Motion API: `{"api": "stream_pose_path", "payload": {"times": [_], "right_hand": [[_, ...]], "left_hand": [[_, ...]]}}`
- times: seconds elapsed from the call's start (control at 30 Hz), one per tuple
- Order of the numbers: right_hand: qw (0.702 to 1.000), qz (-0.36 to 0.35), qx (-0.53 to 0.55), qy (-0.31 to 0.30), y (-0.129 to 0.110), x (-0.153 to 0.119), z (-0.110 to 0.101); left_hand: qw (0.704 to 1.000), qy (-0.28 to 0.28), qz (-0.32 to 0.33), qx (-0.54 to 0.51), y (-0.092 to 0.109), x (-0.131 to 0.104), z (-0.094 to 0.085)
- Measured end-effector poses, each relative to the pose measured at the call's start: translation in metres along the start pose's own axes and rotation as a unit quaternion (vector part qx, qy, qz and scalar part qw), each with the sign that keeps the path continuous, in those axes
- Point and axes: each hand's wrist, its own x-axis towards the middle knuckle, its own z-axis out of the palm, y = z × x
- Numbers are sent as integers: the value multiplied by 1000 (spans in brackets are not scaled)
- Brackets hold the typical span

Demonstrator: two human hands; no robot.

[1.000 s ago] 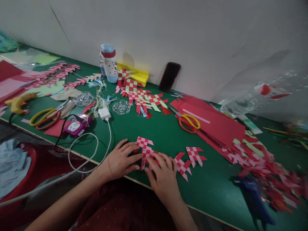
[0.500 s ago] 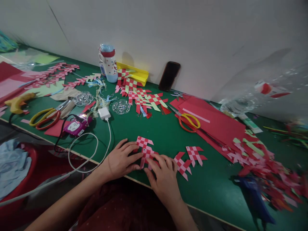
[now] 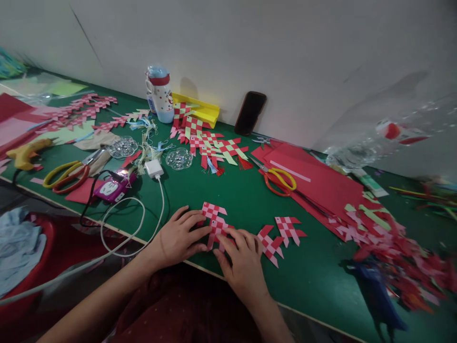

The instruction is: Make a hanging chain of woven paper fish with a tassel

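Observation:
A woven pink-and-red paper fish (image 3: 216, 228) lies near the table's front edge, between my two hands. My left hand (image 3: 182, 234) rests at its left side, fingers stretched out and apart, tips touching it. From the right, my right hand (image 3: 240, 255) lays its spread fingers on the fish's tail side, covering part of it, with the thumb apart. Just behind lies another woven fish (image 3: 213, 209), partly overlapped. Beyond my right hand are two more, a nearer fish (image 3: 271, 244) and a farther fish (image 3: 288, 228).
Orange-and-yellow scissors (image 3: 280, 181) lie by red paper sheets (image 3: 314, 176). Paper scraps (image 3: 392, 252) spread at right. A white cable (image 3: 137, 243) loops left of my hand, near a purple power socket (image 3: 116, 185). Finished fish (image 3: 210, 145), a bottle (image 3: 162, 97) and a phone (image 3: 250, 113) are behind.

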Motion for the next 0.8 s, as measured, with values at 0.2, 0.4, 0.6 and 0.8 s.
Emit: {"api": "stream_pose_path", "payload": {"times": [0.2, 0.4, 0.6, 0.8], "right_hand": [[990, 2, 58, 129, 17, -6, -15], [984, 44, 9, 172, 45, -22, -28], [978, 64, -29, 195, 56, -37, -36], [979, 64, -15, 191, 52, -40, -36]], "left_hand": [[1000, -1, 4, -2, 0, 0, -1], [1000, -6, 1, -2, 1, 1, -2], [1000, -2, 5, 3, 0, 0, 0], [1000, 1, 3, 7, 1, 0, 3]]}}
